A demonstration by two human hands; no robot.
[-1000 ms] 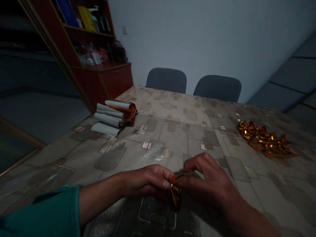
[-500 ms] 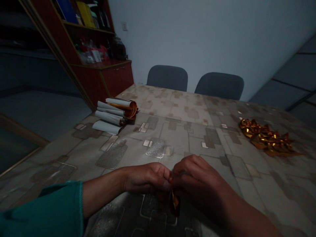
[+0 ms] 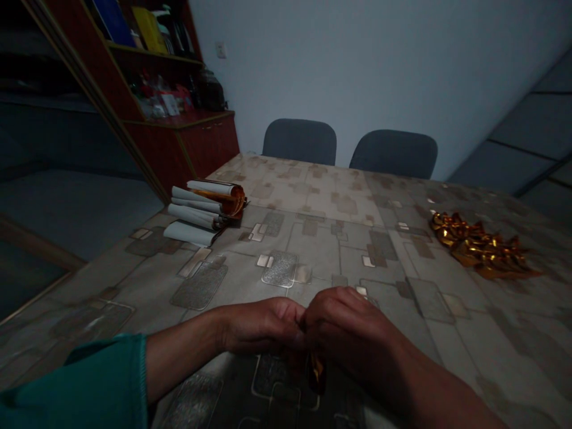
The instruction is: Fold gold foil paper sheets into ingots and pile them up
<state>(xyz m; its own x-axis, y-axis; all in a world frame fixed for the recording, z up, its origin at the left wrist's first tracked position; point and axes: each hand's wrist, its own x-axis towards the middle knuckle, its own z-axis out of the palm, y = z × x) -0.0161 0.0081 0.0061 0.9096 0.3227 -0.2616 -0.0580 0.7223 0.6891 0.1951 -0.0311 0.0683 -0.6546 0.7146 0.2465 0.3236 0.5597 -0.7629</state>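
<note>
Close together over the near edge of the table, my left hand (image 3: 270, 325) and my right hand (image 3: 346, 319) are both closed on a small piece of folded gold foil paper (image 3: 316, 374). Its shiny lower end sticks out beneath the fingers; the upper part is hidden by them. On the right of the table sits a cluster of folded gold foil pieces (image 3: 485, 247). Curled sheets of gold foil paper (image 3: 196, 214) with pale backs lie in a loose stack at the left.
A patterned cloth covers the table (image 3: 313, 250). Two grey chairs (image 3: 299, 140) stand at its far side, against a pale wall. Behind the left corner is a reddish-brown cabinet (image 3: 208, 143) with items on its shelves.
My right hand has closed in over the left fingertips, covering the bit of foil that showed between them. The view has shifted slightly; the stack and the cluster lie as before.
</note>
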